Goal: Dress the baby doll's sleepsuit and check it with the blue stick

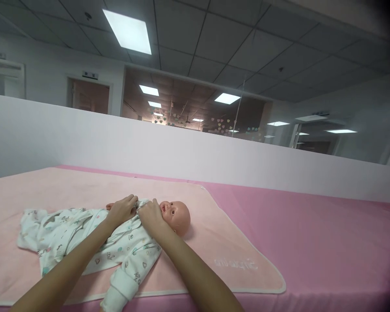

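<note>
The baby doll point(174, 215) has a peach-toned bald head. Its romper point(84, 234) is white, printed with small teal, pink and grey motifs. The blanket point(234, 255) is pale peach with a white border, on a brighter pink bed cover point(328, 242).

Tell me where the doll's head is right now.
In the head view, the doll's head lies just below centre on the light pink blanket, directly right of the right hand at the printed garment's collar.

Illegible embroidered word on blanket point(247, 277)

head view | worn at head height, faces forward and slightly down across the pink padded table point(312, 242) | close over it | single view, nothing shared
</note>
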A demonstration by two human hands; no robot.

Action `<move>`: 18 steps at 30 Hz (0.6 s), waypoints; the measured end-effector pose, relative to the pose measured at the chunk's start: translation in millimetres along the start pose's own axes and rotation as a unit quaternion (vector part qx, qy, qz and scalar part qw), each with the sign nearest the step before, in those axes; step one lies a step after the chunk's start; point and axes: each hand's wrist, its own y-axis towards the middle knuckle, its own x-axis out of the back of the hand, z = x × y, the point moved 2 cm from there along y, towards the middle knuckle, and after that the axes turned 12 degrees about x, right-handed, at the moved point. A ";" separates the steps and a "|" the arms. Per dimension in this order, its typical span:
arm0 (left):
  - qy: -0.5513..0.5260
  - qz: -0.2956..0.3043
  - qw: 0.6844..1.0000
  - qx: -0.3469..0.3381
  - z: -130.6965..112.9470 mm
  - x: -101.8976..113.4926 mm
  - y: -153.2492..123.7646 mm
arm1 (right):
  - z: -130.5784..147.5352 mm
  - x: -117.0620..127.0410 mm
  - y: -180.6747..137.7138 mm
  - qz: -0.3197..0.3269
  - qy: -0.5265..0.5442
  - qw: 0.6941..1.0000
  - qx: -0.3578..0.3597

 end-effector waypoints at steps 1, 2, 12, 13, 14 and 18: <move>0.002 -0.005 1.000 0.019 -0.7 1.6 -0.2 | 2.1 1.1 -6.0 -0.002 -0.005 1.000 0.002; 0.001 -0.013 0.999 0.032 -1.5 3.2 -0.6 | 4.7 1.7 -13.0 -0.006 -0.013 1.000 0.001; -0.022 0.001 0.998 0.055 3.6 -4.5 4.6 | -2.5 8.5 -76.9 -0.192 0.059 0.980 -0.007; -0.026 0.000 0.998 0.059 4.4 -3.6 4.8 | -16.5 10.0 -79.9 -0.225 0.106 0.968 -0.044; -0.029 -0.001 0.997 0.065 5.0 -2.1 4.6 | -32.4 9.7 -82.8 -0.258 0.169 0.945 -0.104; -0.051 -0.020 0.995 0.087 5.7 5.7 1.8 | -83.6 -12.0 -91.5 -0.320 0.449 0.785 -0.281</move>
